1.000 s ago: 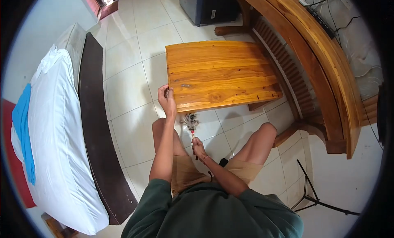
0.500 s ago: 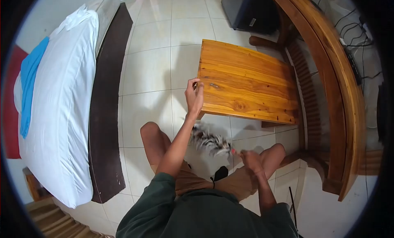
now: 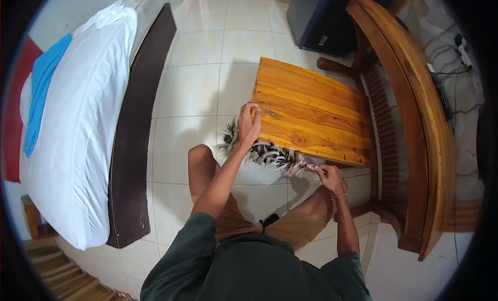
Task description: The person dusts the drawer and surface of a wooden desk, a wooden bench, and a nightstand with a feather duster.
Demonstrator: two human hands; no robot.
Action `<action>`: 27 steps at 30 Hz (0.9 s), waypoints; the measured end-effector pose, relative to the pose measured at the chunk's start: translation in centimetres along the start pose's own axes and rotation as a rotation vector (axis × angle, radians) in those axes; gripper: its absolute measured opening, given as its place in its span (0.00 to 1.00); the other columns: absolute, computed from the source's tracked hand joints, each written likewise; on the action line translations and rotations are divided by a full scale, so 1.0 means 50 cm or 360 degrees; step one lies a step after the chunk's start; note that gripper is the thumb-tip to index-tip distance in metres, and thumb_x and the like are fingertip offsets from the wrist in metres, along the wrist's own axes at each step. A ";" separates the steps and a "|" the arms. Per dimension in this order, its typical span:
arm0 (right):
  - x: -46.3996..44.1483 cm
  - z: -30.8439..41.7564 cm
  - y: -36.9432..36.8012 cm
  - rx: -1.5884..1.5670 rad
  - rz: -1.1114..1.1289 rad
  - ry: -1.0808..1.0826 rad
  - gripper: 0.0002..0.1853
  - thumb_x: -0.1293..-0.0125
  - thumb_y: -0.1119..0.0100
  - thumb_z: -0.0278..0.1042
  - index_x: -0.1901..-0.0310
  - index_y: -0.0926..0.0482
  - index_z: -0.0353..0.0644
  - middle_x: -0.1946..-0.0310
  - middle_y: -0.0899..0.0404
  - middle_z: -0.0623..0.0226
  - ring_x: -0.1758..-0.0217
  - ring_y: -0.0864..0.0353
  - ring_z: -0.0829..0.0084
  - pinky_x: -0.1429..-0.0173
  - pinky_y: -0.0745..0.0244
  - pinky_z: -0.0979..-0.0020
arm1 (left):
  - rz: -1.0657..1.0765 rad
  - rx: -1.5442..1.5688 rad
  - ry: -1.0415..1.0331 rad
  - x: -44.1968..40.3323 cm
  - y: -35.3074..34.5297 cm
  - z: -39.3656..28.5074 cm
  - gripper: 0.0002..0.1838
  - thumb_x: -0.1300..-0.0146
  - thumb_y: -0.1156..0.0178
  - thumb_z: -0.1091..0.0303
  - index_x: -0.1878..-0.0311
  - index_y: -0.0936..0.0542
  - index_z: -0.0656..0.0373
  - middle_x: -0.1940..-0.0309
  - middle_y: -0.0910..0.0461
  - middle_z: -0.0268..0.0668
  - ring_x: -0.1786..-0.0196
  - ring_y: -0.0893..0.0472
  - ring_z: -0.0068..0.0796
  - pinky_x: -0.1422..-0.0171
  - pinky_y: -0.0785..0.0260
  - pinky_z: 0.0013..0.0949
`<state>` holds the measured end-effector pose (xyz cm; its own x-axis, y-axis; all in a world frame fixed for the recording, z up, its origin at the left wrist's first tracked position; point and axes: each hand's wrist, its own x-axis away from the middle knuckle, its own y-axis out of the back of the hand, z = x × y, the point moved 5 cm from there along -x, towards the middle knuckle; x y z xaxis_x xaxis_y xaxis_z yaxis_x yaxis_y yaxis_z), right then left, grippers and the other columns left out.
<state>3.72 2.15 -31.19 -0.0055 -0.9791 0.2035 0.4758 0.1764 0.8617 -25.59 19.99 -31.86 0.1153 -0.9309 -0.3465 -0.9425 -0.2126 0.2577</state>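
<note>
My left hand (image 3: 249, 125) is closed around the near left corner of a low wooden table (image 3: 316, 114) with a glossy, knotted top. In my right hand (image 3: 331, 177) is the handle of a feather duster (image 3: 270, 156), gripped at its right end. The duster's black, white and grey feathers lie along the near side of the table, just below the edge of its top. Their far left end passes behind my left wrist and shows again beyond it. Whether the feathers press on the table's side I cannot tell.
A bed with a white sheet (image 3: 83, 124), a blue cloth (image 3: 46, 93) and a dark frame (image 3: 137, 140) stands on the left. To the right is a curved wooden desk (image 3: 415, 104) with cables behind it. A dark box-like appliance (image 3: 319, 23) stands beyond the table.
My right hand has moved forward, bringing the feather duster from above the floor up against the table's near side. My left hand keeps its hold on the corner; the view has shifted slightly.
</note>
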 end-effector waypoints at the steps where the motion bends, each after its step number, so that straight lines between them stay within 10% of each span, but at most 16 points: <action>1: -0.003 -0.023 -0.014 -0.0018 -0.0012 0.0006 0.18 0.37 0.48 0.48 0.70 0.19 0.41 0.82 0.28 0.51 0.77 0.28 0.49 0.70 0.33 0.60 | -0.0011 0.0016 -0.0034 -0.004 -0.003 -0.002 0.08 0.38 0.47 0.69 0.59 0.28 0.63 0.59 0.27 0.47 0.54 0.27 0.48 0.49 0.34 0.41; 6: 0.036 -0.070 0.044 -0.0001 -0.0173 -0.0018 0.18 0.39 0.46 0.49 0.70 0.19 0.40 0.80 0.28 0.49 0.76 0.29 0.48 0.71 0.34 0.60 | 0.0115 -0.0083 -0.0062 -0.011 -0.026 0.003 0.07 0.38 0.47 0.69 0.60 0.27 0.61 0.61 0.29 0.45 0.50 0.30 0.44 0.45 0.37 0.39; 14: 0.392 -0.276 0.309 -0.0282 -0.0927 -0.0687 0.18 0.31 0.53 0.41 0.58 0.19 0.35 0.68 0.18 0.71 0.66 0.23 0.79 0.60 0.30 0.77 | 0.0090 0.0071 0.0026 -0.007 -0.027 0.022 0.09 0.34 0.51 0.67 0.59 0.26 0.63 0.58 0.28 0.43 0.53 0.29 0.38 0.48 0.36 0.35; 16: 0.481 -0.395 0.214 -0.0549 -0.0989 -0.0979 0.18 0.31 0.54 0.42 0.61 0.20 0.36 0.72 0.21 0.70 0.67 0.24 0.78 0.60 0.30 0.76 | 0.0081 0.0093 0.0060 -0.009 -0.026 0.004 0.09 0.34 0.51 0.67 0.59 0.26 0.63 0.57 0.28 0.42 0.53 0.29 0.35 0.49 0.36 0.33; 22: 0.162 0.035 -0.101 -0.1961 -0.0292 -0.0462 0.13 0.33 0.51 0.36 0.51 0.26 0.39 0.60 0.23 0.62 0.55 0.24 0.69 0.48 0.29 0.69 | 0.0062 0.0192 0.0076 -0.003 -0.024 0.019 0.10 0.33 0.51 0.68 0.58 0.26 0.64 0.57 0.28 0.41 0.54 0.28 0.33 0.50 0.35 0.32; 23: 0.080 0.073 -0.182 -0.1243 -0.0138 0.0101 0.12 0.33 0.51 0.33 0.52 0.28 0.36 0.61 0.22 0.62 0.57 0.24 0.72 0.52 0.28 0.71 | 0.0046 0.0184 0.0047 -0.001 -0.019 0.001 0.11 0.33 0.52 0.66 0.58 0.27 0.65 0.60 0.27 0.42 0.55 0.28 0.34 0.50 0.36 0.32; 27: -0.032 0.240 -0.442 -0.1648 -0.0298 -0.0017 0.11 0.43 0.58 0.14 0.59 0.29 0.29 0.67 0.21 0.59 0.64 0.22 0.69 0.61 0.27 0.70 | 0.0151 0.0274 0.0258 -0.002 -0.029 0.101 0.13 0.41 0.43 0.65 0.58 0.26 0.64 0.62 0.26 0.36 0.58 0.28 0.28 0.49 0.37 0.29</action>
<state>-17.32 1.04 -45.01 -0.1621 -0.9799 0.1166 0.9858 -0.1556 0.0626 -25.80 21.89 -36.76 0.0593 -0.9827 -0.1755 -0.9895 -0.0811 0.1198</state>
